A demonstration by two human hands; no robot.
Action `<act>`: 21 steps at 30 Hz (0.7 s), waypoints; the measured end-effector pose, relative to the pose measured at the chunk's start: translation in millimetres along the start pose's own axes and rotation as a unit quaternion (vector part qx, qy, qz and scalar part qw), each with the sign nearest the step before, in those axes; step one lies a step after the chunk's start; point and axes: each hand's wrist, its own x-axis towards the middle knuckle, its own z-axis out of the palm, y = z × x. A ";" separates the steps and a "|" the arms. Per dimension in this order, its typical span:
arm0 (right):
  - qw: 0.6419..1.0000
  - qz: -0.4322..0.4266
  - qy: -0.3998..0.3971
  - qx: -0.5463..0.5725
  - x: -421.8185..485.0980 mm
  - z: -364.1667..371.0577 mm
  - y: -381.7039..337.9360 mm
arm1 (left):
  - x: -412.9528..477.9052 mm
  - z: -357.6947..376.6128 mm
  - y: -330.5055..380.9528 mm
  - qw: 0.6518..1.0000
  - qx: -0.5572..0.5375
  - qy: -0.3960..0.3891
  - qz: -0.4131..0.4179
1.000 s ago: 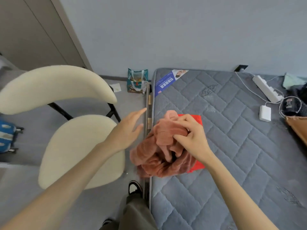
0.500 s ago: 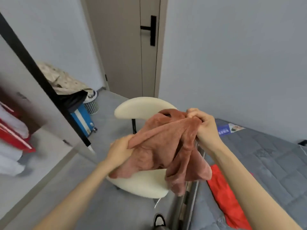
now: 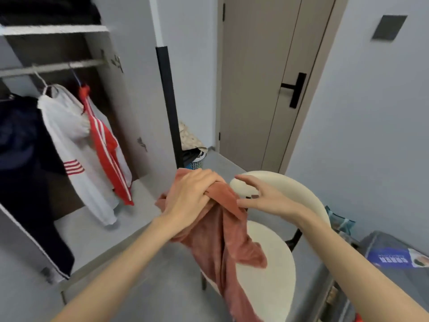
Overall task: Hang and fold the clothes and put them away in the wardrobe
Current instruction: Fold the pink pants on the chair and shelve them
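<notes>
Now the left hand (image 3: 192, 196) grips the rust-pink fleece garment (image 3: 222, 240), right hand (image 3: 262, 198) spread beside it; a white striped top (image 3: 69, 140) hangs in the open grey wardrobe (image 3: 139, 89), this one not yet.

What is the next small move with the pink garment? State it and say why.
Probably close the right hand on the pink garment near the left hand and pull it open. Only the left hand grips it, bunched; the right hand is open beside it, and the garment hangs crumpled.
</notes>
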 end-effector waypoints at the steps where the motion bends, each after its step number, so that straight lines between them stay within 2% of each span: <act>1: 0.999 -0.004 -0.046 0.002 6.2 3.5 -9.5 | -0.8 -5.3 -0.6 1.000 0.000 0.016 0.016; 3: 0.990 -0.025 -0.137 0.034 14.9 11.8 -23.2 | -0.4 -19.2 -0.7 0.998 -0.003 0.049 0.031; 5: 0.979 -0.052 -0.176 0.090 21.2 20.9 -32.7 | 0.3 -33.6 -1.0 0.997 0.000 0.073 0.028; 6: 0.980 -0.067 -0.161 0.100 25.2 24.0 -37.9 | -0.6 -39.8 -2.8 0.996 0.002 0.083 0.017; 8: 0.984 -0.092 -0.080 0.127 35.4 26.1 -49.7 | -4.2 -47.8 -12.4 0.994 -0.001 0.105 -0.040; 10: 0.971 -0.081 -0.006 0.224 46.2 22.0 -61.4 | -12.0 -50.6 -25.9 0.986 -0.028 0.104 -0.130; 11: 0.959 -0.081 0.003 0.272 49.5 18.8 -69.7 | -16.3 -51.8 -28.8 0.978 -0.053 0.095 -0.179; 14: 0.941 -0.108 -0.030 0.320 55.0 10.1 -93.6 | -28.2 -50.1 -34.4 0.928 -0.200 0.052 -0.311; 17: 0.920 -0.123 -0.056 0.368 58.7 5.2 -113.1 | -28.7 -54.5 -33.1 0.829 -0.388 0.082 -0.393; 19: 0.906 -0.113 -0.040 0.406 65.2 3.1 -117.0 | -26.4 -63.7 -34.4 0.823 -0.397 0.127 -0.385; 21: 0.927 -0.087 -0.004 0.364 71.2 3.3 -116.0 | -21.2 -77.9 -35.8 0.824 -0.410 0.168 -0.352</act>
